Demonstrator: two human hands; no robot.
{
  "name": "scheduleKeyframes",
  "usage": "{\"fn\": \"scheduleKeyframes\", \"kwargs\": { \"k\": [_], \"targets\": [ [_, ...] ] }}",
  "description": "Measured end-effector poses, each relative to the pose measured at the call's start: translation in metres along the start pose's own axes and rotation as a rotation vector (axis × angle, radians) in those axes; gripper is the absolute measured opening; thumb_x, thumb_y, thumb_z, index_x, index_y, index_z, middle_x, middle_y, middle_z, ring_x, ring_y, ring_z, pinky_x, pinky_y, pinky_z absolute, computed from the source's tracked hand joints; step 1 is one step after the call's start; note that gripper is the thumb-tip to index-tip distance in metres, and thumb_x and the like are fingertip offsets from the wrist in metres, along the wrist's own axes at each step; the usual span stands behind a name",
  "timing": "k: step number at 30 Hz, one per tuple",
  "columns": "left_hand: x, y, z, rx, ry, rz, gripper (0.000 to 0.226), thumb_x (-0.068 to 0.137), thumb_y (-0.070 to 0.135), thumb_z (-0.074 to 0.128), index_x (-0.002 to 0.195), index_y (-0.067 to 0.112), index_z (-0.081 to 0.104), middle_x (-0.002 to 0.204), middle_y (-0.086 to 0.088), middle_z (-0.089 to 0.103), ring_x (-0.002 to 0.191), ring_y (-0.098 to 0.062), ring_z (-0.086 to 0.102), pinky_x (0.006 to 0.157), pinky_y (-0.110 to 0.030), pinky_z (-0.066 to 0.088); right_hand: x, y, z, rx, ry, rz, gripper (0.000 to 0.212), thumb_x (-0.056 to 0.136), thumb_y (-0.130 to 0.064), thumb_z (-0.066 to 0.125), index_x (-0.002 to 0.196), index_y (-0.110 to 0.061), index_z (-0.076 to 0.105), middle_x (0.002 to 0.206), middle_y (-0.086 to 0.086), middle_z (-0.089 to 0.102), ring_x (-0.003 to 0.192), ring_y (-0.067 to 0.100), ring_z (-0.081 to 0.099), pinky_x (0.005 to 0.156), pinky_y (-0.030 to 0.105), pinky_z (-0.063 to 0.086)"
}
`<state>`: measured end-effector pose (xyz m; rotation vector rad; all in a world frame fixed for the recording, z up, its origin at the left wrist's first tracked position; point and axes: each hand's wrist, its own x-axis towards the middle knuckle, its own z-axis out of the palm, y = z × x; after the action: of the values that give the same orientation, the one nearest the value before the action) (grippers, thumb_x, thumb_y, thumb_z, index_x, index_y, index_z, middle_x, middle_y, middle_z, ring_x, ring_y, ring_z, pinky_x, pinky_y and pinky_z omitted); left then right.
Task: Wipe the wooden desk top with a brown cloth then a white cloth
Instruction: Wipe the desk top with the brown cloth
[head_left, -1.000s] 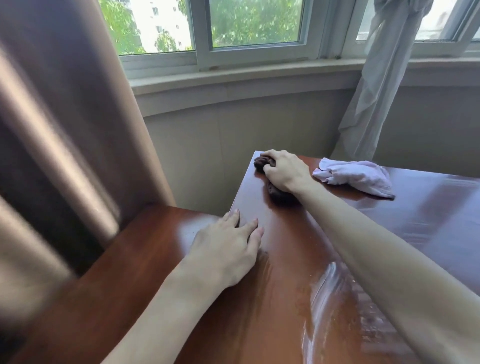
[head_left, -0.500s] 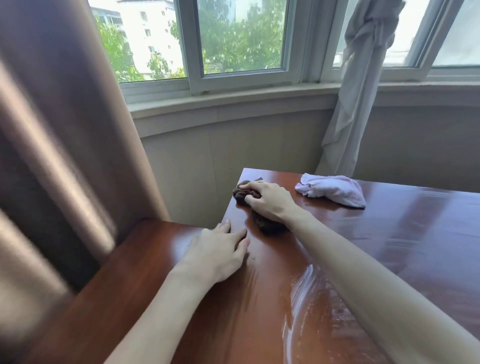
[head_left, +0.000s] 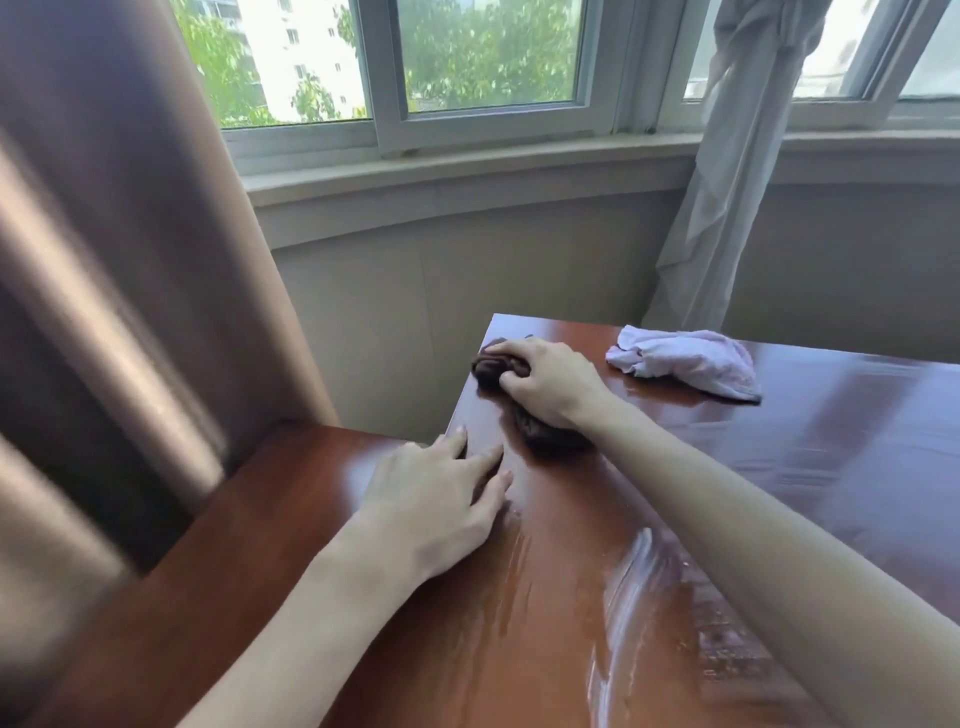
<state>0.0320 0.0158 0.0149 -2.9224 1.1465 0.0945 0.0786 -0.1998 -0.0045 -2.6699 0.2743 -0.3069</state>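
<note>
Two hands on the wooden desk top (head_left: 649, 519). Right hand (head_left: 550, 384), mid-frame, fingers curled around the bunched brown cloth (head_left: 498, 366) near the desk's far left corner. Left hand (head_left: 436, 499) flat, fingers spread, lower centre. White cloth (head_left: 685, 361) crumpled, right of centre, near far edge.

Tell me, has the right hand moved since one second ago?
Yes. Judged against the far edge of the desk, the right hand and its brown cloth have slid a little toward the person.
</note>
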Motion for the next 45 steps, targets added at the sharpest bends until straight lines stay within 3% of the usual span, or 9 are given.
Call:
{"fn": "scheduleKeyframes", "kwargs": {
  "k": [7, 11, 14, 17, 20, 26, 32, 38, 45],
  "targets": [
    [0.004, -0.007, -0.002, -0.047, -0.003, -0.012, 0.047, 0.103, 0.060, 0.022, 0.149, 0.056, 0.034, 0.163, 0.011, 0.028, 0.129, -0.028, 0.053, 0.099, -0.032, 0.044, 0.101, 0.016, 0.008, -0.051, 0.039, 0.108, 0.042, 0.088, -0.033, 0.052, 0.127, -0.045, 0.063, 0.130, -0.003, 0.066, 0.119, 0.028, 0.060, 0.093, 0.036, 0.044],
    [0.006, -0.005, -0.003, -0.040, -0.044, -0.015, 0.047, 0.103, 0.057, 0.027, 0.149, 0.050, 0.038, 0.161, 0.008, 0.033, 0.133, -0.027, 0.049, 0.103, -0.034, 0.044, 0.083, 0.007, 0.006, -0.056, 0.026, 0.072, 0.043, 0.090, -0.031, 0.053, 0.130, -0.042, 0.063, 0.134, -0.002, 0.065, 0.122, 0.027, 0.059, 0.095, 0.034, 0.045],
    [-0.001, -0.021, -0.011, -0.337, -0.087, 0.050, 0.042, 0.105, 0.048, 0.038, 0.144, 0.041, 0.050, 0.151, 0.012, 0.046, 0.137, -0.012, 0.044, 0.110, -0.028, 0.036, 0.035, -0.012, 0.006, -0.034, -0.026, -0.013, 0.044, 0.092, -0.028, 0.053, 0.133, -0.040, 0.061, 0.139, -0.007, 0.061, 0.125, 0.020, 0.056, 0.084, 0.028, 0.038],
    [-0.030, -0.050, -0.013, -0.510, 0.073, 0.013, 0.035, 0.100, 0.043, 0.048, 0.130, 0.037, 0.064, 0.137, 0.022, 0.057, 0.128, -0.001, 0.052, 0.111, -0.028, 0.039, -0.024, -0.036, 0.010, -0.011, -0.077, -0.129, 0.046, 0.092, -0.027, 0.053, 0.134, -0.042, 0.061, 0.144, -0.020, 0.055, 0.128, 0.010, 0.052, 0.085, 0.024, 0.034],
    [-0.070, -0.060, -0.011, -0.538, 0.233, -0.074, 0.026, 0.097, 0.035, 0.051, 0.113, 0.036, 0.071, 0.111, 0.027, 0.065, 0.106, 0.004, 0.061, 0.096, -0.034, 0.051, -0.081, -0.064, 0.013, 0.030, -0.091, -0.253, 0.047, 0.090, -0.025, 0.054, 0.133, -0.043, 0.062, 0.146, -0.022, 0.053, 0.134, 0.007, 0.049, 0.103, 0.029, 0.043],
    [-0.137, -0.039, 0.005, -0.636, 0.397, -0.160, 0.023, 0.097, 0.017, 0.057, 0.109, 0.028, 0.073, 0.103, 0.019, 0.069, 0.095, 0.002, 0.065, 0.090, -0.029, 0.053, -0.144, -0.082, 0.011, 0.098, -0.255, -0.481, 0.053, 0.084, -0.025, 0.047, 0.131, -0.046, 0.060, 0.145, -0.026, 0.052, 0.132, 0.000, 0.049, 0.105, 0.027, 0.043],
    [-0.204, -0.026, 0.031, -0.727, 0.469, -0.273, 0.023, 0.099, 0.023, 0.056, 0.116, 0.030, 0.070, 0.110, 0.026, 0.064, 0.102, 0.002, 0.064, 0.094, -0.019, 0.049, -0.086, -0.091, 0.031, -0.007, 0.009, -0.024, 0.042, 0.095, -0.021, 0.048, 0.135, -0.028, 0.063, 0.137, 0.004, 0.060, 0.125, 0.027, 0.055, 0.098, 0.036, 0.044],
    [-0.232, -0.015, 0.053, -0.787, 0.521, -0.359, 0.025, 0.100, 0.024, 0.053, 0.119, 0.027, 0.069, 0.113, 0.027, 0.062, 0.108, 0.008, 0.058, 0.089, -0.001, 0.037, -0.195, -0.119, 0.034, 0.188, -0.123, -0.394, 0.044, 0.085, -0.028, 0.049, 0.122, -0.043, 0.068, 0.136, -0.024, 0.060, 0.125, 0.004, 0.055, 0.098, 0.028, 0.047],
    [-0.259, -0.020, 0.062, -0.821, 0.557, -0.414, 0.026, 0.102, 0.026, 0.050, 0.120, 0.026, 0.068, 0.116, 0.021, 0.064, 0.107, 0.004, 0.059, 0.091, -0.007, 0.041, -0.147, -0.126, 0.044, 0.041, 0.038, -0.065, 0.038, 0.088, -0.028, 0.051, 0.120, -0.037, 0.070, 0.128, -0.008, 0.065, 0.116, 0.023, 0.061, 0.090, 0.033, 0.049]
  ]
}}
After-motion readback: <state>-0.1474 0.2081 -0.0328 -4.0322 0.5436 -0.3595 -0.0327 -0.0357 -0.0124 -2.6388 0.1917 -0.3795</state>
